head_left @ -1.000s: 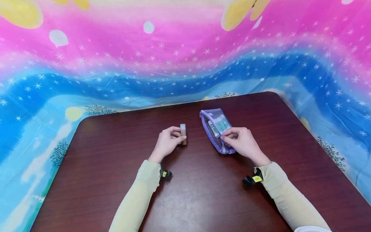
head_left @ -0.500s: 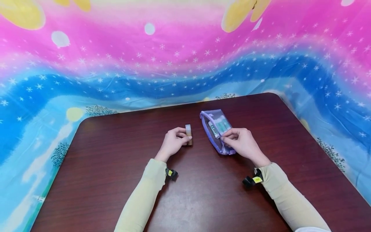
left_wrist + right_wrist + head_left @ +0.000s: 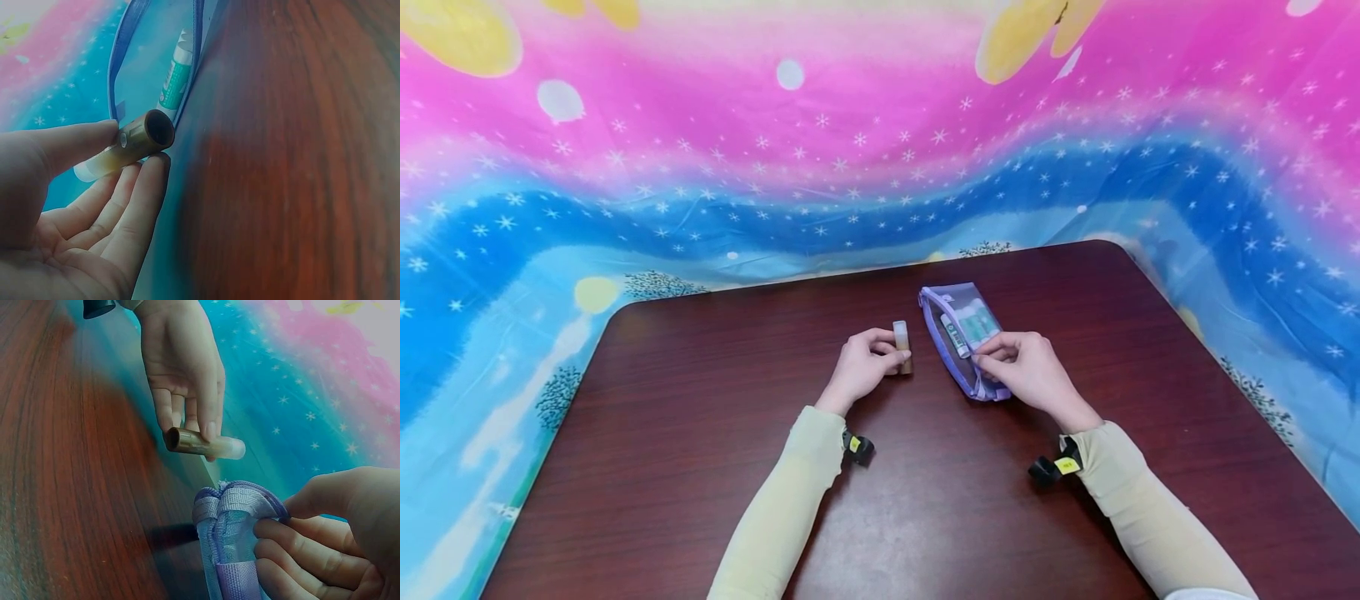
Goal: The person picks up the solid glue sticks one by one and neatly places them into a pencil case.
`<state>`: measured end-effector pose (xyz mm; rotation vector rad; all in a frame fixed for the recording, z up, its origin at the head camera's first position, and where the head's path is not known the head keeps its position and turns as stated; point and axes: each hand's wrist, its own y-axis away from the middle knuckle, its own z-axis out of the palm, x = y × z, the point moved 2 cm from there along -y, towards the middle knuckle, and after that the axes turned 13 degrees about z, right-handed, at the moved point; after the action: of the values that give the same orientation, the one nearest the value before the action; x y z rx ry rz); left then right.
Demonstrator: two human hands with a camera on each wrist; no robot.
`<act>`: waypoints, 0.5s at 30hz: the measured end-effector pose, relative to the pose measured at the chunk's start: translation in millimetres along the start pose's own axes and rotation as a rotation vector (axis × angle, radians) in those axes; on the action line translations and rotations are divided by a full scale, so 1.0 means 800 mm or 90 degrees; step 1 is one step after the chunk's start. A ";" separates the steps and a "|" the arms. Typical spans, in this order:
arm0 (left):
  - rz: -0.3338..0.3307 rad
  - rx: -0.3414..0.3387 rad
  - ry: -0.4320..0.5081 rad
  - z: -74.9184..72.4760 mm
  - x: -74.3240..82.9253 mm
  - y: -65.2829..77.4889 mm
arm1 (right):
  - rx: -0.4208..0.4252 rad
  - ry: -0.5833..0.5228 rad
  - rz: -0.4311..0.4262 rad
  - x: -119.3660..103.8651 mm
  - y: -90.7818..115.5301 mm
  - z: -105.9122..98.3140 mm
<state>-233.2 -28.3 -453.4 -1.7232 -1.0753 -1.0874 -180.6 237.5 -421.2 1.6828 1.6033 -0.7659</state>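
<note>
My left hand [image 3: 863, 367] pinches a small brown tube with a clear, frosted cap [image 3: 902, 335] between thumb and fingertips. The tube stands nearly upright in the head view, cap up; the left wrist view shows the round recess in its brown end [image 3: 159, 129]. Just right of it lies a purple mesh zipper pouch [image 3: 964, 292], its mouth gaping toward the tube. My right hand [image 3: 1027, 367] pinches the pouch's near right edge, by the lavender zipper tab [image 3: 239, 580]. Inside the pouch is a white-and-green labelled tube [image 3: 956, 336], with more green and white showing through the mesh.
The dark red-brown wooden table [image 3: 700, 467] carries the pouch. Behind its far edge hangs a pink and blue snowflake-patterned cloth [image 3: 880, 183]. Black wrist straps with yellow labels sit at the left wrist [image 3: 859, 447] and right wrist [image 3: 1056, 468].
My left hand has moved steadily to the right with the brown tube, closer to the pouch's mouth. My right hand and the pouch have stayed in place.
</note>
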 end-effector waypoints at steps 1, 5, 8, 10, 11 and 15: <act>-0.001 -0.001 0.001 0.001 0.000 -0.001 | 0.000 0.000 0.000 0.000 0.000 0.000; -0.008 -0.003 0.011 0.006 0.001 -0.002 | 0.001 0.000 -0.001 -0.001 0.001 0.000; -0.014 -0.002 0.020 0.009 0.002 -0.004 | 0.001 -0.003 -0.002 -0.002 0.001 -0.001; -0.016 -0.003 0.024 0.012 0.003 -0.005 | 0.002 -0.004 -0.004 -0.002 0.001 -0.001; -0.018 -0.003 0.024 0.013 0.004 -0.005 | 0.002 -0.006 -0.004 -0.002 0.001 -0.001; -0.022 -0.008 0.023 0.019 0.005 -0.008 | 0.003 -0.006 -0.006 -0.003 0.002 -0.001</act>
<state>-234.6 -11.5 -452.5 -1.6947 -1.0815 -1.1444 -179.3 236.6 -418.7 1.6728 1.6053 -0.7827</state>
